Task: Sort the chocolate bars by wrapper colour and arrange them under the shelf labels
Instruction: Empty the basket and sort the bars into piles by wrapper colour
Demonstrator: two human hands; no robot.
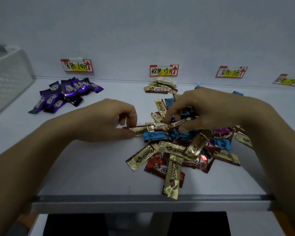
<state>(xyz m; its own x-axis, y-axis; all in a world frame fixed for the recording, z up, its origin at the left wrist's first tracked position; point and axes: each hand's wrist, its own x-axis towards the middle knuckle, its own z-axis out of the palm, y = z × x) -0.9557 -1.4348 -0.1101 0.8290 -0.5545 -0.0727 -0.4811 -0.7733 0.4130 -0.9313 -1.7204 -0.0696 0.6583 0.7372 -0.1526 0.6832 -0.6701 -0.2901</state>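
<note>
The left hand pinches one end of a gold-foil chocolate bar at frame centre. The right hand pinches a second gold-and-brown bar atop the mixed heap of wrapped bars at centre right. Lift each bar clear first, so that neighbouring blue wrappers do not drag. Deposit both on the small gold stack beneath the red-and-yellow paper label, upper centre, aligned lengthwise.

Dim, bluish, soft picture; wide-angle bending at edges, glints on foil wrappers.
</note>
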